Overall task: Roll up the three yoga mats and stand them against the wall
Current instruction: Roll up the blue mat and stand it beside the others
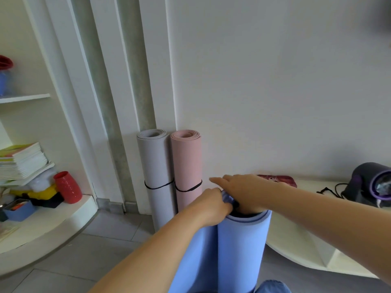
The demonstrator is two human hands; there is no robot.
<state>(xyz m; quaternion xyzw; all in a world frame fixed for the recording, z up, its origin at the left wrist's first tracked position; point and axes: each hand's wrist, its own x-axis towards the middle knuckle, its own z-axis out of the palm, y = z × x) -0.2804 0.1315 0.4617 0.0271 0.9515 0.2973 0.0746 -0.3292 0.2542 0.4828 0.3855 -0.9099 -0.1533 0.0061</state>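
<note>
3 mats. The grey mat [155, 166] and pink mat [187, 163] are rolled, upright and side by side against the wall [275, 81] at frame centre. 2 black bands, one per mat, grey's [158, 186] and pink's [188, 188]. The blue mat [241, 250] is rolled and upright at lower centre, nearer the camera than the pink one, with its outer flap loose on the left.

Floor [74, 261] is grey tile. White shelves [53, 218] at left carry a book stack [23, 159] and 1 red vase [68, 187]. A low white shelf [306, 240] at right carries a dark bag [364, 185].

Left hand [211, 205]: fingers curled, gripping the blue mat's top rim. Right hand [241, 191]: lies over the roll's top, gripping it, forefinger [215, 180] straight.
</note>
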